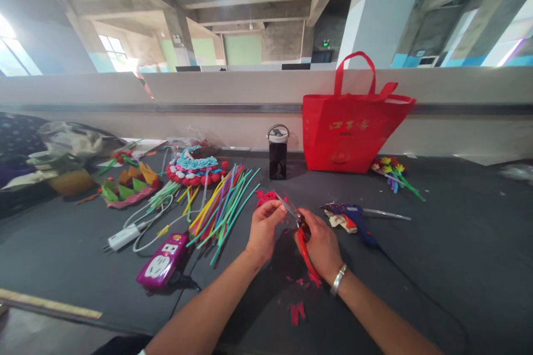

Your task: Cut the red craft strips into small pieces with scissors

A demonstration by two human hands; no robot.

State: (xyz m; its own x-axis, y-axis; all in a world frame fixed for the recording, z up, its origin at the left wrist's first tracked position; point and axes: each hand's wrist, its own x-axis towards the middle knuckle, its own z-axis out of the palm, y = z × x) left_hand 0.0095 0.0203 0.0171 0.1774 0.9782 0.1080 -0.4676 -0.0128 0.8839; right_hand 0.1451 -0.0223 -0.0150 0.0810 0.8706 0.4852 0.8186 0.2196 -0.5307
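while right fingers (313, 223) hold scissors (305, 252), left fingers (272, 211) pinch by the blades (288, 206), on what i cannot tell.

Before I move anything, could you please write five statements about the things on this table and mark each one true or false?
1. The right hand holds metal scissors with red handles. True.
2. The silver-coloured bracelet is on the left wrist. False: this bracelet is on the right wrist.
3. The large red carrier bag stands to the right of the black bottle with a pale lid. True.
4. The dark blue glue gun lies to the left of the scissors. False: it lies to their right.
5. Small red scraps lie on the dark grey table. True.
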